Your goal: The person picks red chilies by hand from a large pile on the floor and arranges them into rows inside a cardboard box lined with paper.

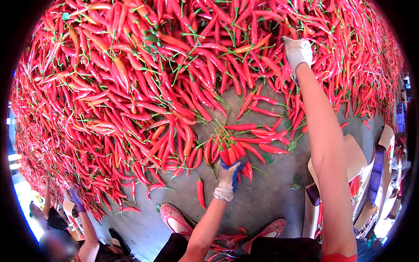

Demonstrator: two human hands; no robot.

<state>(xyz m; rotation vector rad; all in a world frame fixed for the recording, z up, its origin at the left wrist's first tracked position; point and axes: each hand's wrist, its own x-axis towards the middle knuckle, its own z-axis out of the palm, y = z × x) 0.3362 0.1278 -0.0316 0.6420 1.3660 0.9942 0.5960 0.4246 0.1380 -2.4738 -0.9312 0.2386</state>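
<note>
Bunch (232, 152) gripped in my left hand (228, 177), at the pile's (131, 96) near edge; a slack hold or snag on the pile could spill it. My right hand (298, 51) is on the pile, grip: can't tell. Nearside of the pile, floor (270, 192) gives room; shoes (175, 219), box (355, 159) limit it.

Chilli heap (126, 89) cropped (top edge), co-worker's head (59, 245) blurred
</note>
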